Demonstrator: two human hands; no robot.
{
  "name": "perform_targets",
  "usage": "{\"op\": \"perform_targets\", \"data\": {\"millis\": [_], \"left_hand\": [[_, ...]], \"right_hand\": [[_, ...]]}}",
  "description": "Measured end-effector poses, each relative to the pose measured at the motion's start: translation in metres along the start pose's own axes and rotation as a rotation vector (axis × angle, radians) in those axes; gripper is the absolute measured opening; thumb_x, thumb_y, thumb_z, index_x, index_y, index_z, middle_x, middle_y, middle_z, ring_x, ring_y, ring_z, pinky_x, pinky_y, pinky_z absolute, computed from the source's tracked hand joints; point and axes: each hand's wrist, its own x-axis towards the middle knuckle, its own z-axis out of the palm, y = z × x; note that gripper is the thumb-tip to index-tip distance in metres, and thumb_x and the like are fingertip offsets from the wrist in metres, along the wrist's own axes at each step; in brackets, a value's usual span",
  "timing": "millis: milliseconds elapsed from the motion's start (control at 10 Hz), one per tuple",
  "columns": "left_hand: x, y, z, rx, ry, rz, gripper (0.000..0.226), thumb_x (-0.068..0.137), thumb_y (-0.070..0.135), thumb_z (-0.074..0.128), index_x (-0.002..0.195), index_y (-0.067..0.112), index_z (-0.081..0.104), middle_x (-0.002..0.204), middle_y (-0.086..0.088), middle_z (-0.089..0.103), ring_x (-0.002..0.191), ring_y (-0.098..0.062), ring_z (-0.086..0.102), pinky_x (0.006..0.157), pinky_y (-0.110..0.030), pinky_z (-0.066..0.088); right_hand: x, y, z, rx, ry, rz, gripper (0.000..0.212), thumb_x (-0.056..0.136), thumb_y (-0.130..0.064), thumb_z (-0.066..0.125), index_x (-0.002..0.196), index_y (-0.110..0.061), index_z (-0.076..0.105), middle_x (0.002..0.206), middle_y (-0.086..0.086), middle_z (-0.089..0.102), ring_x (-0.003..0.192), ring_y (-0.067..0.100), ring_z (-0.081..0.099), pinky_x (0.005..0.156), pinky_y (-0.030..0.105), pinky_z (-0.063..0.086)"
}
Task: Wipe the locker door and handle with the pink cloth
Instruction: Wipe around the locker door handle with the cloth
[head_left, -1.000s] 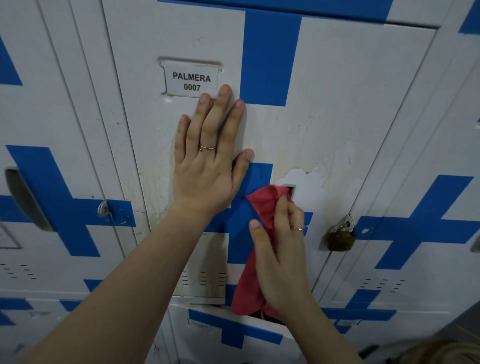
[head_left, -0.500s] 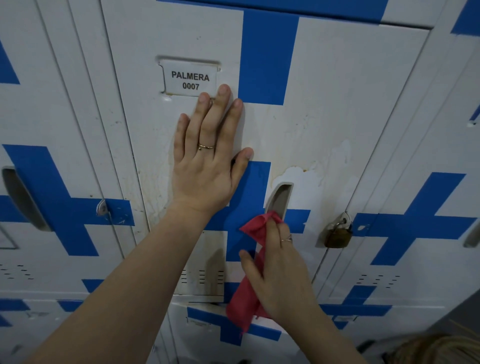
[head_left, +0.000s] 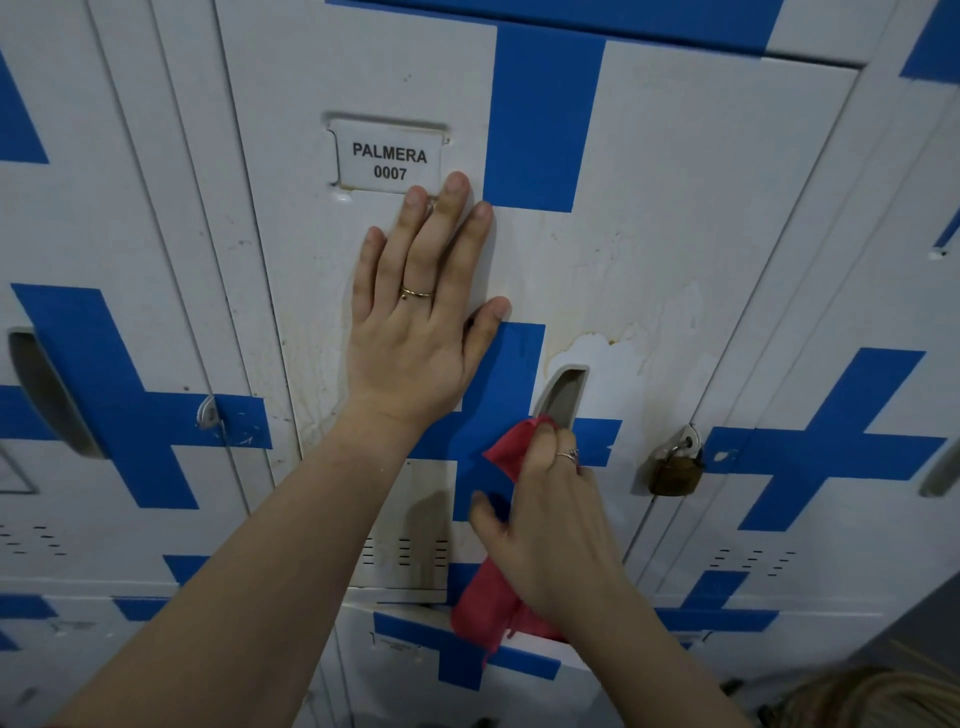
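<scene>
The white locker door (head_left: 675, 218) with blue crosses fills the view; its name plate (head_left: 388, 162) reads PALMERA 0007. My left hand (head_left: 415, 322) lies flat and open against the door just below the plate. A recessed grey handle (head_left: 563, 392) sits right of centre, with peeled paint around it. My right hand (head_left: 550, 519) grips the pink cloth (head_left: 488, 608) and presses its top corner against the lower end of the handle. The rest of the cloth hangs down under my palm.
A brass padlock (head_left: 674, 470) hangs on the hasp at the door's right edge. Neighbouring lockers stand left and right, the left one with its own recessed handle (head_left: 49, 395) and hasp (head_left: 208, 413). Another locker door (head_left: 467, 670) lies below.
My right hand slid the cloth down off the handle recess a second ago, uncovering it, and now holds it at the handle's lower end. My left hand has stayed flat on the door.
</scene>
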Motion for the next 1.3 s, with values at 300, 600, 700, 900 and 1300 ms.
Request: {"op": "perform_targets", "data": {"millis": [300,600,700,900,1300], "left_hand": [[-0.001,-0.001,0.001,-0.023,0.023,0.001,0.053,0.096,0.038,0.040,0.141,0.012,0.029,0.145,-0.005,0.026,0.137,-0.022,0.017,0.116,-0.034,0.007],[-0.001,-0.001,0.000,-0.038,0.021,0.000,0.053,0.095,0.038,0.040,0.141,0.012,0.029,0.145,-0.006,0.027,0.136,-0.024,0.019,0.116,-0.034,0.007],[-0.001,-0.001,0.000,-0.038,0.012,-0.001,0.053,0.095,0.038,0.040,0.141,0.013,0.027,0.145,-0.004,0.023,0.137,-0.023,0.017,0.116,-0.034,0.007],[0.000,-0.001,0.000,-0.031,0.010,0.001,0.053,0.096,0.039,0.039,0.141,0.013,0.028,0.145,-0.004,0.025,0.137,-0.022,0.017,0.116,-0.034,0.007],[-0.001,-0.002,0.000,-0.035,0.004,0.003,0.053,0.096,0.038,0.040,0.141,0.013,0.029,0.145,-0.004,0.024,0.137,-0.022,0.015,0.116,-0.035,0.008]], "right_hand": [[-0.004,0.029,0.013,-0.014,0.111,0.008,0.049,0.062,0.010,0.076,0.108,0.003,0.062,0.086,0.015,0.068,0.068,0.024,0.066,0.061,0.020,0.049],[-0.001,0.033,0.017,-0.100,0.310,0.071,0.027,0.078,-0.036,0.059,0.076,-0.010,0.068,0.063,0.004,0.057,0.044,0.012,0.046,0.046,0.012,0.025],[-0.003,0.034,0.016,-0.163,0.276,0.045,0.031,0.079,-0.040,0.058,0.074,-0.010,0.069,0.058,0.003,0.061,0.042,0.016,0.053,0.043,0.016,0.033],[0.001,0.028,0.012,-0.321,0.176,0.017,0.029,0.063,-0.030,0.080,0.069,-0.007,0.062,0.037,0.002,0.048,0.025,0.016,0.041,0.036,0.018,0.028],[0.002,0.025,0.012,-0.395,0.004,-0.014,0.051,0.043,-0.020,0.091,0.081,0.000,0.063,0.036,0.003,0.048,0.022,0.017,0.040,0.034,0.019,0.026]]}}
